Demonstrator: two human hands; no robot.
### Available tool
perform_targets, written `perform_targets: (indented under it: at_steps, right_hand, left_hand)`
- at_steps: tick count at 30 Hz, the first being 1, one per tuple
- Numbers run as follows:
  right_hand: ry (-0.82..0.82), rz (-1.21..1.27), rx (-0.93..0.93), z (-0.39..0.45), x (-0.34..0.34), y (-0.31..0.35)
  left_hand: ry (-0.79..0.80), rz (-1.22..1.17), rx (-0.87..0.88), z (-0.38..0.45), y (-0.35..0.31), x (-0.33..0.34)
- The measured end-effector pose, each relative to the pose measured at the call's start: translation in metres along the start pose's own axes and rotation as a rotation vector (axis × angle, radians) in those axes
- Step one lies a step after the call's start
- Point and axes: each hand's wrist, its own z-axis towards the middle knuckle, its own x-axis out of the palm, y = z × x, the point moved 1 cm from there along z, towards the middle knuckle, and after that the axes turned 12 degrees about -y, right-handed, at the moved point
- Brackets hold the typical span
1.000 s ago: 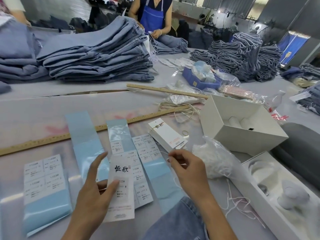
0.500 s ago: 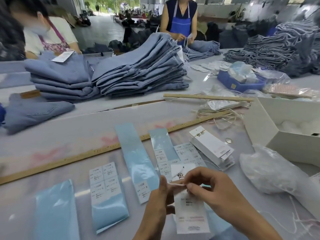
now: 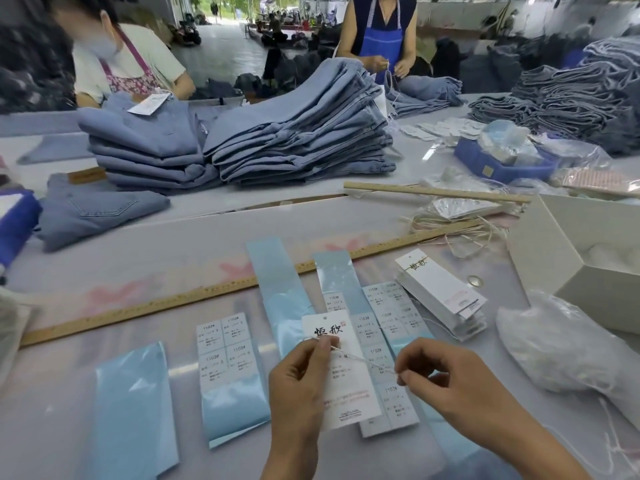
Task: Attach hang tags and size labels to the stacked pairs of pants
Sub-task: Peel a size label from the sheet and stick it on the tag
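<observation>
- Two hands were on the job: the left hand (image 3: 298, 386) pinched a white hang tag (image 3: 341, 368) near its top, thumb and fingers curled round the card, and the right hand (image 3: 446, 379) pinched the far end of a thin string (image 3: 363, 359) between thumb and forefinger.
- That tag was held low over the table (image 3: 156, 271), right above the size label sheets (image 3: 388, 327), well apart from the stacked pants (image 3: 298, 133) further back.
- Long axis ran roughly away from the person, punched hole and printed characters at the far end, fine print at the near end, leaning slightly left.
- My guess on handling: card is light and stiffish but would crease if squeezed mid-span, so gripping by the top edge near the hole makes sense.
- String looked limp and slippery-thin, so only a fingertip pinch would really control it; it was drawn fairly taut across the tag's face.
- More tags sat in a fanned pile (image 3: 446, 299) just to the right.
</observation>
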Motion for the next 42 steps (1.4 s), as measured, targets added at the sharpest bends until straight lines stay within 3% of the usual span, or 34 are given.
perform_targets:
  at_steps: [4, 7, 10, 14, 21, 25, 27, 29, 31, 35, 38, 42]
  right_hand:
    - [-0.125, -0.139, -0.082, 0.002, 0.003, 0.000]
    - [-0.304, 0.013, -0.183, 0.002, 0.002, 0.013]
    - [-0.333, -0.075, -0.255, 0.002, 0.006, 0.017]
    - [-0.218, -0.054, -0.195, 0.002, 0.014, 0.018]
    - [0.033, 0.032, -0.149, -0.001, 0.020, 0.019]
    - [0.063, 0.112, -0.134, -0.002, 0.020, 0.018]
    - [0.046, 0.286, -0.080, -0.001, 0.019, 0.017]
    - [-0.044, 0.533, -0.025, 0.000, 0.015, 0.016]
    - [-0.171, 0.637, 0.003, 0.001, 0.011, 0.015]
    - [-0.298, 0.400, -0.024, 0.002, 0.014, 0.013]
    - [-0.369, 0.194, -0.117, 0.003, 0.014, 0.013]
    - [-0.375, 0.107, -0.151, 0.003, 0.013, 0.010]
  left_hand:
    - [0.102, 0.222, 0.280, -0.009, 0.005, 0.003]
    - [0.166, 0.411, 0.549, -0.015, 0.009, 0.005]
    - [0.199, 0.552, 0.768, -0.019, 0.008, 0.006]
    - [0.241, 0.677, 0.960, -0.022, 0.007, 0.005]
    - [0.272, 0.774, 1.138, -0.026, 0.005, 0.005]
    - [0.311, 0.780, 1.125, -0.027, 0.006, 0.005]
    - [0.311, 0.752, 1.063, -0.028, 0.005, 0.005]
    - [0.278, 0.672, 0.937, -0.028, 0.002, 0.004]
    - [0.257, 0.542, 0.695, -0.029, 0.000, 0.004]
    - [0.309, 0.353, 0.338, -0.030, 0.004, 0.006]
    - [0.323, 0.338, 0.331, -0.030, 0.002, 0.007]
    - [0.343, 0.303, 0.304, -0.033, 0.003, 0.009]
